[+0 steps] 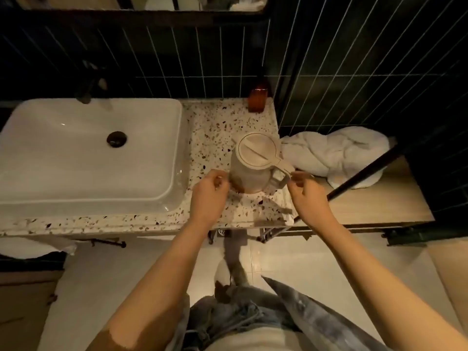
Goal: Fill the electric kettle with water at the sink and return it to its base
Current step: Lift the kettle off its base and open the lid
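Note:
A cream electric kettle point(253, 160) with its lid closed stands upright on the speckled terrazzo counter point(217, 122), right of the white rectangular sink point(88, 153). Its handle points to the right. My left hand point(209, 191) sits at the kettle's lower left side, fingers loosely curled, touching or nearly touching the body. My right hand point(307, 191) hovers just right of the handle, fingertips near it but not wrapped around it. The dark faucet point(87, 89) rises behind the sink. I cannot make out the kettle's base.
A crumpled white towel point(336, 155) lies on the wooden shelf point(379, 203) right of the counter. An amber bottle point(257, 100) stands at the counter's back corner. A black rod point(362, 176) crosses diagonally on the right. Dark tiled walls enclose the space.

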Tool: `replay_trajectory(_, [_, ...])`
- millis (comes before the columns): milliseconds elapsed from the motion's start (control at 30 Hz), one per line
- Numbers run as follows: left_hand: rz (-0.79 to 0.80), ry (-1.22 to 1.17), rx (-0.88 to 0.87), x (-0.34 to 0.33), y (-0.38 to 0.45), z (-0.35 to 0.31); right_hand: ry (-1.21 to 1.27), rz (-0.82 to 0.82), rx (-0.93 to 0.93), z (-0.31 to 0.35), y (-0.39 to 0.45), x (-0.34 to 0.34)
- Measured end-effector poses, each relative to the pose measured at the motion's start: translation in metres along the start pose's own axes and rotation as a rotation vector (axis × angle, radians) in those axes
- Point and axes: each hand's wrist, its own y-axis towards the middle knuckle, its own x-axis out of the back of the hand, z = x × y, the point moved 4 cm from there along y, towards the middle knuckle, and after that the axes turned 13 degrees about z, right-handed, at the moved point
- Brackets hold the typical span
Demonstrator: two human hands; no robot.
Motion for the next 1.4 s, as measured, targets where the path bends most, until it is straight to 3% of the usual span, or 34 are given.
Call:
replay_trajectory(100, [0.002,-0.020,-0.001,-0.004,0.034,-0.013,0.090,-0.064,-0.037,-0.005,0.022,0.014])
replay_trajectory(367, [-0.016,-0.002,0.007,-0.011,0.106,-0.024,0.249,-0.032,-0.190,-0.012,0.061,0.009])
replay_trajectory(633, [0.232,-0.270,0.269,-0.024,0.157,-0.003,0.506,-0.062,-0.256,-0.018,0.077,-0.014])
replay_trajectory(933, [0.568,-0.360,0.328,-0.031,0.169,0.021,0.722,-0.213,-0.310,-0.026,0.078,-0.034])
replay_trajectory(1167, [0.598,-0.407,0.231,-0.038,0.170,0.020,0.786,-0.236,-0.296,-0.027,0.081,-0.038])
replay_trajectory(1400, [0.597,-0.521,0.273,-0.042,0.171,0.021,0.726,-0.167,-0.284,-0.029,0.084,-0.032])
